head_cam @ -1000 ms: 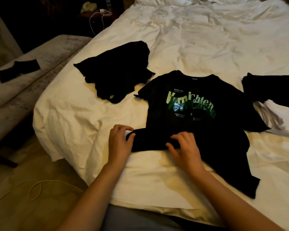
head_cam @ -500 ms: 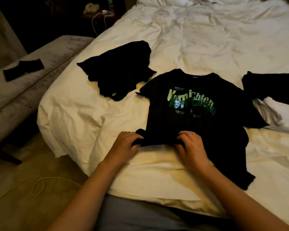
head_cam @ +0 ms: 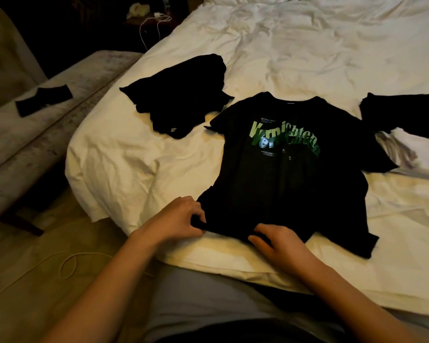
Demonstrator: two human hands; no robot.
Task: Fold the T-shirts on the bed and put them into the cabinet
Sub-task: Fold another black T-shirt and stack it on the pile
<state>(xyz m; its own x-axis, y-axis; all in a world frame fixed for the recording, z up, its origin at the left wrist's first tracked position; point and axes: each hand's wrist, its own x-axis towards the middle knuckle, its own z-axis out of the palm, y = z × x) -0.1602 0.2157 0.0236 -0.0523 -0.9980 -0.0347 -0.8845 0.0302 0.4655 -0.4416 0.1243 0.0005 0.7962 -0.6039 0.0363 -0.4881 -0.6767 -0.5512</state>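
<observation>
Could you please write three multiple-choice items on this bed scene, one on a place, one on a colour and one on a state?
1. Where does the crumpled black garment lie relative to the printed T-shirt?
A. to its left and farther up the bed
B. on the floor
C. on top of it

2. What colour is the large lettering on the printed T-shirt?
A. red
B. green
C. yellow

3. What is the left hand doing?
A. resting flat on the sheet
B. gripping the T-shirt's bottom hem
C. holding a cable

Answers:
1 A, it lies on the white sheet beside the T-shirt's sleeve.
2 B, the letters show pale to dark green on black.
3 B, its fingers curl round the hem, with the right hand on the same hem.
</observation>
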